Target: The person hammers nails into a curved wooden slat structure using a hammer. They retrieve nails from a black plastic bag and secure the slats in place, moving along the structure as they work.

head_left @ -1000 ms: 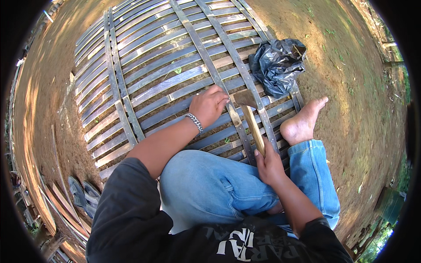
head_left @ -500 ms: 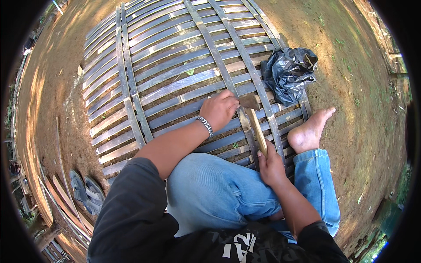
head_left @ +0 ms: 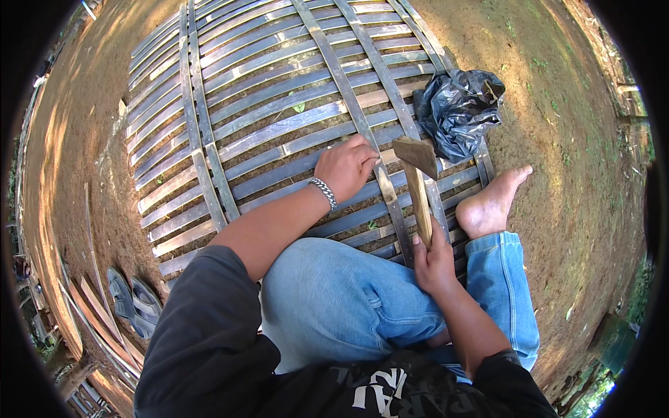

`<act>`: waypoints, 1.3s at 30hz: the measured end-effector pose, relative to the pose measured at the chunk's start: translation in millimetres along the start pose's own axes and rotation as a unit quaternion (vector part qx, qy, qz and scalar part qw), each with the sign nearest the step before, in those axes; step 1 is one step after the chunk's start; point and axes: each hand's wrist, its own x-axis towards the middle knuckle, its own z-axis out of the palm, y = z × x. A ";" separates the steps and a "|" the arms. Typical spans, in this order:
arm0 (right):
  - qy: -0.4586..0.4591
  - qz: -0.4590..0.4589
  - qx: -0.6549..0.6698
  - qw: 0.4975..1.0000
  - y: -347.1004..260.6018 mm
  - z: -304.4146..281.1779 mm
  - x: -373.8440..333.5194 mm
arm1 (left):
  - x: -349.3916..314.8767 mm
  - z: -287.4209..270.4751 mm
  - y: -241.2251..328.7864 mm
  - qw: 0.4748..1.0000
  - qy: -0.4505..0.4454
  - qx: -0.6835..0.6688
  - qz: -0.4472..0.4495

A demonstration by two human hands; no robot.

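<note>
Thin bamboo strips cross several long lengthwise strips in a lattice panel (head_left: 337, 70) spread on the ground before me. My left hand (head_left: 345, 169) is closed in a pinch above one lengthwise strip; whatever sits between the fingertips is too small to make out. A hatchet (head_left: 418, 198) with a pale wooden handle and a broad, dull brown head is gripped low on the handle by my right hand (head_left: 435, 265). Its head is held up to the right of my left fingertips, apart from them, over the slats.
A crumpled black plastic bag (head_left: 456, 115) lies on the panel's right side, beyond my bare foot (head_left: 486, 209). Grey sandals (head_left: 132, 303) rest on the dirt at left, near loose bamboo strips (head_left: 101, 317). My bent, jeans-clad leg (head_left: 327, 299) covers the near edge.
The hatchet head has lifted and swung right, away from my left fingertips, showing more of its face. My left hand keeps its pinch at nearly the same place.
</note>
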 end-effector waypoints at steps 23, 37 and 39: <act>-0.023 0.082 0.031 0.996 5.8 -15.7 -10.9 | 1.5 -7.1 -1.0 0.995 -0.027 -0.067 -0.070; -0.025 0.118 0.069 0.990 26.5 -16.7 -36.2 | 117.6 23.9 -31.3 0.964 -0.029 0.263 0.029; -0.048 0.111 0.034 0.992 26.5 -19.3 -34.8 | 117.0 22.4 -31.7 0.961 -0.044 0.271 0.034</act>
